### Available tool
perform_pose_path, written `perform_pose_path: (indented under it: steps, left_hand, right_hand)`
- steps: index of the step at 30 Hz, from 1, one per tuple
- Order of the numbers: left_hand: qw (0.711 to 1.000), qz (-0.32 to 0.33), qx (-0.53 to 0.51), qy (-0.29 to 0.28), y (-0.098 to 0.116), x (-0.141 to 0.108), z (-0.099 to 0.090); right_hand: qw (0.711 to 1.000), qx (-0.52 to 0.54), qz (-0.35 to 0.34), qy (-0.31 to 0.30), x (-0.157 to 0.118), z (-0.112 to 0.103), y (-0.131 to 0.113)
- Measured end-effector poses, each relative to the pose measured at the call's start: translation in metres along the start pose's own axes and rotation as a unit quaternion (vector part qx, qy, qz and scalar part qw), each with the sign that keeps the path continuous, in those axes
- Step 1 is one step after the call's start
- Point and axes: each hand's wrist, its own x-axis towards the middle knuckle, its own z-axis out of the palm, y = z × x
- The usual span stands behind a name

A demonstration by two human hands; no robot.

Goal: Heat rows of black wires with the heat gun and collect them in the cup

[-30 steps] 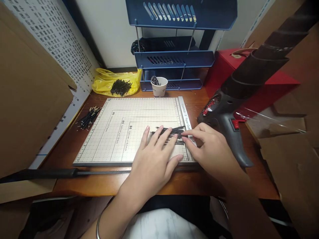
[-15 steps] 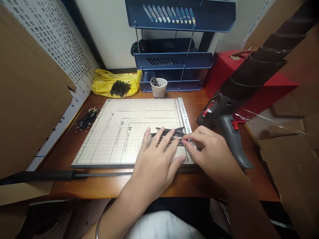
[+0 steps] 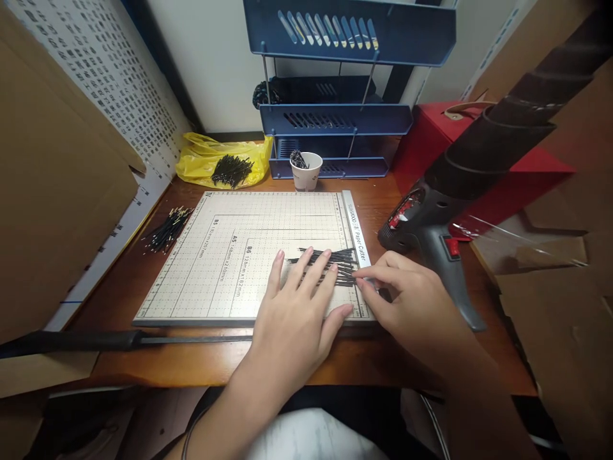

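Observation:
A row of thin black strands (image 3: 342, 259) lies on the cream gridded board of a paper cutter (image 3: 191, 268), their right ends near its white edge strip. My left hand (image 3: 292, 306) rests flat over the strands with fingers spread, hiding their left parts. At the strands' right ends, thumb and forefinger of my right hand (image 3: 407, 294) are pinched together on the tip of one black strand. The fingertips cover most of that tip, and what the strands are made of is hard to tell.
A bundle of black strands with pale tips (image 3: 167, 231) lies left of the board. Behind it are a yellow plastic bag (image 3: 191, 160) with more strands, a paper cup (image 3: 313, 172) and a blue rack (image 3: 335, 119). A heat gun (image 3: 445, 217) and red box (image 3: 527, 166) stand right.
My right fingertips have shifted slightly down along the strand ends, still pinched. My left hand stays spread on the strands, showing a little more of them; the whole view has tilted slightly.

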Motion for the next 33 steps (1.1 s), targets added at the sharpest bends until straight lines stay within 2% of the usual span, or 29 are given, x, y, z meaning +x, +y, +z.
perform_pose_path:
  steps: [5, 8, 18, 22, 29, 33]
  left_hand:
    - [1.0, 0.007, -0.004, 0.014, 0.003, 0.0, 0.003]
    - [1.0, 0.003, -0.003, 0.022, 0.006, -0.002, 0.005]
    - [0.998, -0.057, 0.006, 0.033, 0.032, -0.006, 0.014]
    - [0.998, -0.058, -0.006, 0.031, 0.031, -0.006, 0.014]
    - [0.997, -0.066, -0.002, 0.045, 0.03, -0.006, 0.017]
    - [0.997, -0.058, -0.005, 0.046, 0.026, -0.001, 0.012]
  right_hand:
    - [0.999, -0.032, -0.011, 0.015, -0.004, -0.005, 0.0]
    - [0.999, -0.045, -0.012, 0.003, -0.006, -0.006, 0.0]
    - [0.997, -0.077, 0.019, 0.014, -0.004, -0.002, -0.005]
    - [0.997, -0.061, 0.032, 0.035, -0.003, -0.001, -0.004]
    - [0.996, -0.046, 0.074, 0.022, 0.003, 0.004, -0.005]
    - [0.996, -0.036, 0.079, 0.03, 0.003, 0.005, -0.004]
